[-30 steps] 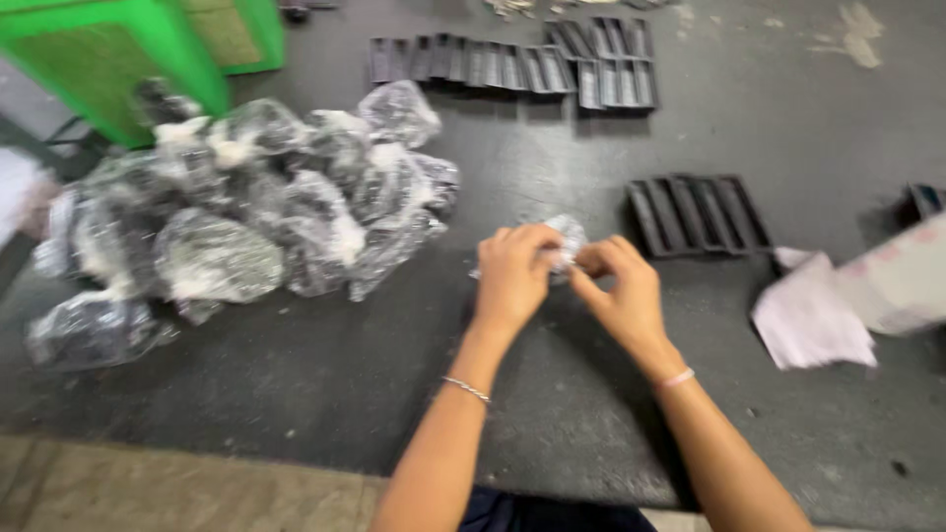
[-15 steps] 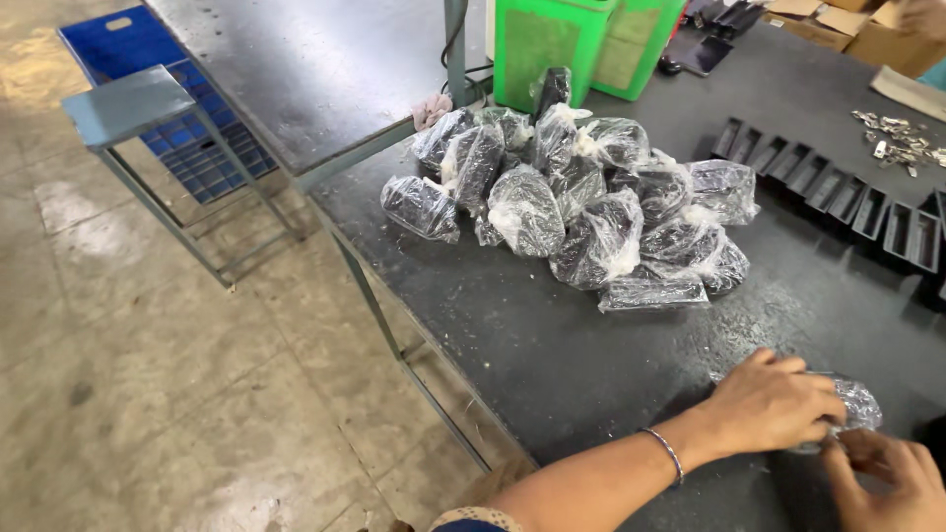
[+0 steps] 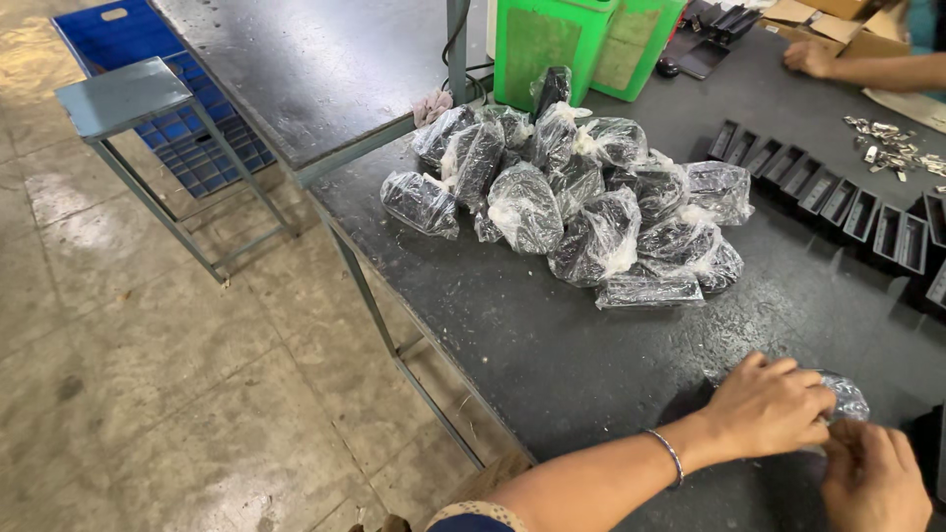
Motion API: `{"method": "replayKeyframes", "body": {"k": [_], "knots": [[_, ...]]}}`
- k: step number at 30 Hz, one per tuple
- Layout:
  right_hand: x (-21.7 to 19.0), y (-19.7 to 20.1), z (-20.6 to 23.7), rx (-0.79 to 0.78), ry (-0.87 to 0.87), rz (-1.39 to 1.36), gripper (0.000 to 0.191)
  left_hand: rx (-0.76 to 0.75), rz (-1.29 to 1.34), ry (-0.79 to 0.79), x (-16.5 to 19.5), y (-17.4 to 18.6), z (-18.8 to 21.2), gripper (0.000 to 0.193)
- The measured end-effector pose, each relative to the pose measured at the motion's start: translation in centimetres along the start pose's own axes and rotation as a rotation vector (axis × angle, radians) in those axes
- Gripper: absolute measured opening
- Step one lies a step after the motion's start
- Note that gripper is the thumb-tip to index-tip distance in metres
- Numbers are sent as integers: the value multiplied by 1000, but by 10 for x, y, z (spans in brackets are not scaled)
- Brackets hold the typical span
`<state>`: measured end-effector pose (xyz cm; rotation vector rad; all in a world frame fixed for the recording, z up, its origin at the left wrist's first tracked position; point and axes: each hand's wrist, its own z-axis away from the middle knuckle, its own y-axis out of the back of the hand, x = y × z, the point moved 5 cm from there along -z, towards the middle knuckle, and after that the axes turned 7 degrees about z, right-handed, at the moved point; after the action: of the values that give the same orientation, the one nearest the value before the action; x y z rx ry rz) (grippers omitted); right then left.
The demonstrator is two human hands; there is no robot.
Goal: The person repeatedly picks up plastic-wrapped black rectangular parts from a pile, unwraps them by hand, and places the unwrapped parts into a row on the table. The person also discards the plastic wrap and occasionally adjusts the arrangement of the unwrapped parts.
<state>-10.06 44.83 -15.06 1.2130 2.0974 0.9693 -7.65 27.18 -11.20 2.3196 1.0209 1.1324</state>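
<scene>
Held bag: a small clear plastic bag (image 3: 841, 396) with something dark inside, low on the dark tabletop (image 3: 552, 345) near its front right edge, between the two hands.
Left hand (image 3: 771, 406): fingers curled over the bag's left side, gripping it; a thin bangle sits on the wrist.
Right hand (image 3: 873, 477): just below and right of the bag, fingers bent toward its lower edge; partly cut off by the frame, so whether it pinches the plastic cannot be told.
Pile of bags (image 3: 576, 202): many clear knotted bags, each packed with dark parts, heaped mid-tabletop, well apart from the hands.
Black trays (image 3: 826, 192): a row of open rectangular trays right of the pile; their contents cannot be made out.
Metal bits (image 3: 892, 146): small silvery pieces scattered beyond the trays.
Green bins (image 3: 581, 44): two standing at the far edge behind the pile.
Another person's hand (image 3: 810, 57): resting at the far right.
Floor side: a grey stool (image 3: 123, 94) over a blue crate (image 3: 99, 30).
</scene>
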Motion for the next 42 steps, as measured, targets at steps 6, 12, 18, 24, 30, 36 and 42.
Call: {"method": "replayKeyframes", "body": {"k": [6,12,18,24,30,36,42], "knots": [[-18,29,1,106,80,109,9,41,107,107,12,5,4,20],[-8,25,-2,50,-30,-111,10,3,117,5,10,8,1,21],[0,8,-10,50,55,-72,10,-68,56,-49,-4,-2,-7,22],[9,-7,-10,-65,-45,-208,16,-89,50,-62,-10,-8,-9,24],[-2,-3,-9,-58,-18,-97,14,-132,95,-8,-12,1,-9,24],[-29,20,-12,83,103,123,10,20,253,118,-11,16,-4,19],[-41,33,-3,106,48,-9,10,53,362,359,-17,8,3,23]]}}
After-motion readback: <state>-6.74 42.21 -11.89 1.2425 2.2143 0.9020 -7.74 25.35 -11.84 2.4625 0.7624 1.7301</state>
